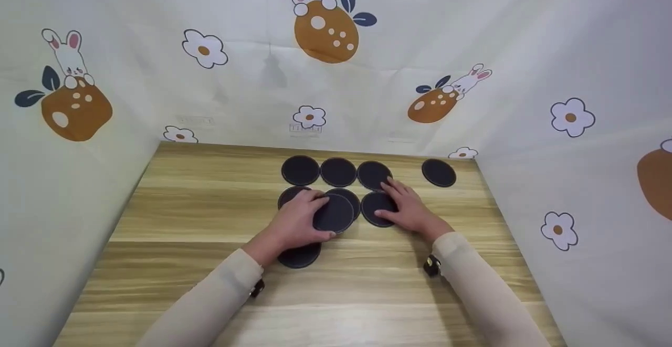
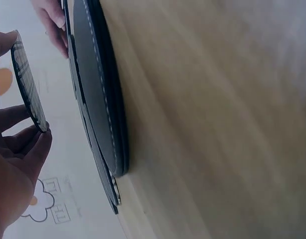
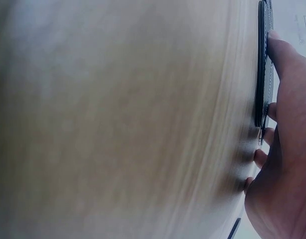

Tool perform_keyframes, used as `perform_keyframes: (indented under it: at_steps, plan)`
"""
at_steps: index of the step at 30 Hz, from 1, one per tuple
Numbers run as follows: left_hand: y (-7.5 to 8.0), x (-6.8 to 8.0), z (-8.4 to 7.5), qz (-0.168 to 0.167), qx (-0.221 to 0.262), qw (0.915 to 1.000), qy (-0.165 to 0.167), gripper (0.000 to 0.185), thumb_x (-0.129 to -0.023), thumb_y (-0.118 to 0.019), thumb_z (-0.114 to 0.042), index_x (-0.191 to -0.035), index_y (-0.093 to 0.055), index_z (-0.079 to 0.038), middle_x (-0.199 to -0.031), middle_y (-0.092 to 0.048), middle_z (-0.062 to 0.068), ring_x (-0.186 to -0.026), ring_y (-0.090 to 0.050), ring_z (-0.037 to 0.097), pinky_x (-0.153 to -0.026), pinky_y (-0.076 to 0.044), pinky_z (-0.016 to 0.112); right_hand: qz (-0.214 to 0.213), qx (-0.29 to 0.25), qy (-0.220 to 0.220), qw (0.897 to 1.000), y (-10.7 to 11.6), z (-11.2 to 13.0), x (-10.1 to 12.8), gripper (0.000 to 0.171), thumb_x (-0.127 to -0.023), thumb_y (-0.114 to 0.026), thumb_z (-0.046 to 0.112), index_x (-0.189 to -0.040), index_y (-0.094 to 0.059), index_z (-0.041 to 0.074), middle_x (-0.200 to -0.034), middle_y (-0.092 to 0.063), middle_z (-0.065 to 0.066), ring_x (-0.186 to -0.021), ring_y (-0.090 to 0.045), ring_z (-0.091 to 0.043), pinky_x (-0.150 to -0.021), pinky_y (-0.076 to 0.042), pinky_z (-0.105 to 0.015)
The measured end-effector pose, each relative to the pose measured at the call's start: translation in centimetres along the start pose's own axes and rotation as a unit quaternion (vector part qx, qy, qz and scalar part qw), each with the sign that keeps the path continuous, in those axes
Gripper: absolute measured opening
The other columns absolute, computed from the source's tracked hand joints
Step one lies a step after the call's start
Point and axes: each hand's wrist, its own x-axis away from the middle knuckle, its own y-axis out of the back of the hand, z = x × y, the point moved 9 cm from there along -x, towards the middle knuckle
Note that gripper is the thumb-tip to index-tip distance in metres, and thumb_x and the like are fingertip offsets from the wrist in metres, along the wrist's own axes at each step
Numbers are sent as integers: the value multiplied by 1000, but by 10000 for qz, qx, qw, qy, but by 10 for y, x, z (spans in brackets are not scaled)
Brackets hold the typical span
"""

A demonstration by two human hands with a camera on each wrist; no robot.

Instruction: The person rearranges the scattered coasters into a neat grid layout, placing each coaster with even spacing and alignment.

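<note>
Here, the left hand [image 1: 296,221] is holding a dark round coaster [image 1: 334,213] lifted off the wooden surface [image 1: 199,216], fingers curled around its edge. The right hand [image 1: 407,208] is lying with straight fingers on another coaster [image 1: 377,209], just right of the lifted one.

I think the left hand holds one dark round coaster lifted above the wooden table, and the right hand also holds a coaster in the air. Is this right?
Not quite. The left hand does hold a coaster lifted above the wooden table, but the right hand lifts nothing: its fingers press flat on coasters lying on the table, as the head and right wrist views show.
</note>
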Motion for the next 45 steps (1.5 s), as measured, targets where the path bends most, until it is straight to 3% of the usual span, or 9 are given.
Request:
perform_keyframes:
  at_steps: [8, 18, 33, 45]
  plan:
    - [-8, 2, -12, 77, 0, 9998, -207, 92, -85, -88, -59, -152, -65, -1, -158, -58, 17, -143, -54, 35, -115, -51, 54, -33, 13, 17, 10000, -1, -3, -2, 92, -102, -73, 61, -172, -41, 11, -182, -26, -17, -163, -26, -52, -130, -22, -69]
    - [-18, 4, -22, 347, -54, 9993, -160, 93, -85, -87, -62, -155, -64, -4, -159, -57, 14, -145, -54, 32, -116, -50, 53, -44, -51, 2, 10000, 1, -1, 0, 91, -102, -73, 60, -172, -41, 12, -181, -26, -17, -163, -24, -53, -129, -22, -71]
    - [-20, 8, -33, 274, -134, 9989, -362, 90, -84, -89, -60, -152, -66, -4, -156, -59, 15, -144, -55, 33, -112, -54, 52, -71, 62, 144, 9999, 2, 1, 0, 91, -102, -74, 57, -171, -42, 6, -180, -28, -22, -163, -26, -52, -130, -23, -68]
    - [-34, 11, -38, 705, -240, 9965, -369, 90, -84, -88, -59, -151, -67, -4, -155, -60, 15, -141, -57, 32, -112, -54, 49, -44, -8, 109, 9999, 1, 1, 1, 92, -102, -74, 58, -172, -41, 8, -181, -25, -20, -163, -25, -52, -130, -21, -68]
